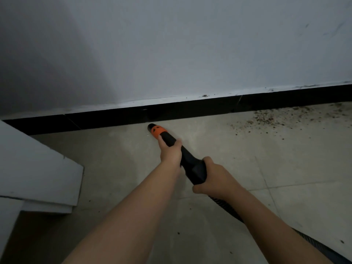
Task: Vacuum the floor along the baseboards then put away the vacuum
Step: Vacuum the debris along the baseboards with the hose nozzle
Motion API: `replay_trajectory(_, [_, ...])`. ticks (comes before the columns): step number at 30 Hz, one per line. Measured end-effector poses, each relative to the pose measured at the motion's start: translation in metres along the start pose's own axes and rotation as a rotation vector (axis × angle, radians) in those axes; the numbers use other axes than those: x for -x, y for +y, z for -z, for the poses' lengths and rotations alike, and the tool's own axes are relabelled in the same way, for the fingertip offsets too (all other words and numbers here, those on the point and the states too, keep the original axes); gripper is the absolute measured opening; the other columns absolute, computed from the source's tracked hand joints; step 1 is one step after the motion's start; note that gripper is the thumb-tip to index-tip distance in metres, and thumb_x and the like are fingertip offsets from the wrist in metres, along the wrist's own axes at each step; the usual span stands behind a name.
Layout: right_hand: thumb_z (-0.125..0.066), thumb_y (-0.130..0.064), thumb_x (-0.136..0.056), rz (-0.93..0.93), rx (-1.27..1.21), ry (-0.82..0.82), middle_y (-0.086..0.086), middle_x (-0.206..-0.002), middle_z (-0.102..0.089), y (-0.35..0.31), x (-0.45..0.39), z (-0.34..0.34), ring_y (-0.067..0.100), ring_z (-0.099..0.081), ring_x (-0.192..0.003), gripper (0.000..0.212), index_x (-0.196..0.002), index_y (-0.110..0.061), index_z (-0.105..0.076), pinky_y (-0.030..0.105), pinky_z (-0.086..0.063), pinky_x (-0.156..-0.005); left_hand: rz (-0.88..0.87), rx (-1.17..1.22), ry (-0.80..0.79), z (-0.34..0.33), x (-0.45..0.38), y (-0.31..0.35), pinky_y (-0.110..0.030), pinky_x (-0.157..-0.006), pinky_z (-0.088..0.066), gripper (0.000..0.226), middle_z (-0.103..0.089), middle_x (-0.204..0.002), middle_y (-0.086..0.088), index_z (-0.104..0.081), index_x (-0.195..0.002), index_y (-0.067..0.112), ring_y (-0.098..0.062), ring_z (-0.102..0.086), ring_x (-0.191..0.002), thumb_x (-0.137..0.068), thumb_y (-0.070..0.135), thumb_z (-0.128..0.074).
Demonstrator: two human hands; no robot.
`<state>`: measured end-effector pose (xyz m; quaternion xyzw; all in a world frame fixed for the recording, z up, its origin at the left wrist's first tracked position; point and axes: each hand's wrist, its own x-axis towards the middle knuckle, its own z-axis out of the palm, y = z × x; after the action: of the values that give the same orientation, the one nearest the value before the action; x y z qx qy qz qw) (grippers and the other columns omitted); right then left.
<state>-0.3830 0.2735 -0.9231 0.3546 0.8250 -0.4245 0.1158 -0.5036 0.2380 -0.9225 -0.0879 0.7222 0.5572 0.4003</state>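
Note:
A black vacuum nozzle [190, 161] with an orange collar points down at the tiled floor, its tip just short of the black baseboard [190, 108]. My left hand [170, 152] grips the nozzle right behind the orange collar. My right hand [213, 178] grips the thicker rear part of it. A black ribbed hose [228, 208] runs back from under my right forearm toward the lower right corner.
Brown crumbs and dirt [282, 117] lie scattered on the floor along the baseboard to the right. A white ledge or furniture corner [38, 174] juts in at the lower left. The grey-white wall [171, 54] fills the upper half.

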Motion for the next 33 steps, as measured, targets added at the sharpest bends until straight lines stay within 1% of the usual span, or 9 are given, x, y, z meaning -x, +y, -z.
replay_trajectory(4, [-0.073, -0.021, -0.071, 0.016, -0.036, -0.013, 0.002, -0.092, -0.051, -0.008, -0.011, -0.001, 0.018, -0.055, -0.078, 0.048, -0.099, -0.016, -0.034, 0.024, -0.041, -0.055, 0.011, 0.021, 0.005, 0.005, -0.009, 0.007, -0.049, -0.103, -0.040, 0.072, -0.037, -0.143, -0.011, 0.000, -0.147, 0.039, -0.034, -0.046, -0.122, -0.096, 0.023, -0.048])
replay_trajectory(8, [-0.074, -0.021, -0.071, 0.042, -0.064, -0.045, 0.001, -0.092, -0.049, -0.025, -0.023, -0.005, 0.019, -0.054, -0.082, 0.049, -0.100, -0.015, -0.035, 0.025, -0.042, -0.057, -0.006, 0.045, 0.063, 0.019, -0.020, 0.015, -0.050, -0.101, -0.041, 0.071, -0.040, -0.140, -0.012, -0.002, -0.147, 0.040, -0.034, -0.048, -0.118, -0.096, 0.022, -0.047])
replay_trajectory(14, [-0.075, -0.022, -0.070, 0.127, -0.031, -0.093, 0.003, -0.094, -0.049, -0.047, -0.033, -0.024, 0.021, -0.055, -0.083, 0.050, -0.099, -0.016, -0.034, 0.030, -0.047, -0.063, -0.053, -0.016, 0.249, 0.040, -0.024, 0.019, -0.042, -0.100, -0.037, 0.061, -0.036, -0.144, -0.012, -0.003, -0.149, 0.030, -0.034, -0.044, -0.123, -0.100, 0.024, -0.038])
replay_trajectory(17, [-0.075, -0.023, -0.070, 0.151, -0.004, -0.129, 0.004, -0.097, -0.051, -0.051, -0.037, -0.033, 0.023, -0.056, -0.085, 0.052, -0.100, -0.016, -0.034, 0.033, -0.049, -0.067, -0.055, -0.038, 0.336, 0.050, -0.017, 0.015, -0.041, -0.099, -0.037, 0.058, -0.037, -0.144, -0.012, -0.003, -0.149, 0.027, -0.033, -0.044, -0.123, -0.101, 0.025, -0.034])
replay_trajectory(22, [-0.076, -0.023, -0.072, 0.165, -0.011, -0.250, 0.001, -0.099, -0.047, -0.054, -0.036, -0.033, 0.017, -0.051, -0.087, 0.052, -0.103, -0.018, -0.035, 0.025, -0.043, -0.064, -0.004, -0.003, 0.394, 0.060, -0.014, 0.012, -0.042, -0.097, -0.038, 0.062, -0.039, -0.140, -0.016, 0.003, -0.149, 0.026, -0.035, -0.046, -0.120, -0.100, 0.020, -0.034])
replay_trajectory(24, [-0.075, -0.021, -0.072, 0.164, 0.023, -0.288, 0.001, -0.099, -0.047, -0.054, -0.033, -0.020, 0.016, -0.050, -0.086, 0.050, -0.104, -0.018, -0.036, 0.023, -0.042, -0.061, 0.047, 0.084, 0.389, 0.057, -0.015, 0.014, -0.042, -0.102, -0.037, 0.067, -0.036, -0.142, -0.018, 0.005, -0.149, 0.026, -0.035, -0.044, -0.123, -0.098, 0.013, -0.038])
replay_trajectory(27, [-0.074, -0.021, -0.072, 0.145, 0.107, -0.309, 0.001, -0.099, -0.050, -0.049, -0.026, 0.007, 0.019, -0.053, -0.087, 0.048, -0.105, -0.018, -0.040, 0.027, -0.044, -0.068, 0.112, 0.167, 0.329, 0.049, -0.011, 0.015, -0.046, -0.105, -0.038, 0.070, -0.036, -0.142, -0.017, -0.002, -0.149, 0.024, -0.035, -0.044, -0.124, -0.094, 0.008, -0.043])
replay_trajectory(30, [-0.074, -0.024, -0.071, 0.108, 0.198, -0.302, -0.002, -0.095, -0.050, -0.043, -0.014, 0.031, 0.018, -0.055, -0.086, 0.049, -0.106, -0.019, -0.041, 0.029, -0.046, -0.072, 0.138, 0.203, 0.292, 0.034, -0.002, 0.016, -0.044, -0.105, -0.038, 0.066, -0.034, -0.144, -0.017, -0.009, -0.148, 0.020, -0.033, -0.043, -0.127, -0.093, 0.012, -0.046])
replay_trajectory(33, [-0.075, -0.028, -0.070, 0.078, 0.264, -0.245, -0.005, -0.090, -0.050, -0.037, 0.001, 0.046, 0.016, -0.055, -0.082, 0.050, -0.105, -0.021, -0.040, 0.029, -0.046, -0.070, 0.184, 0.198, 0.172, 0.019, 0.012, 0.015, -0.043, -0.104, -0.040, 0.058, -0.042, -0.135, -0.014, -0.015, -0.144, 0.018, -0.030, -0.047, -0.120, -0.095, 0.020, -0.046])
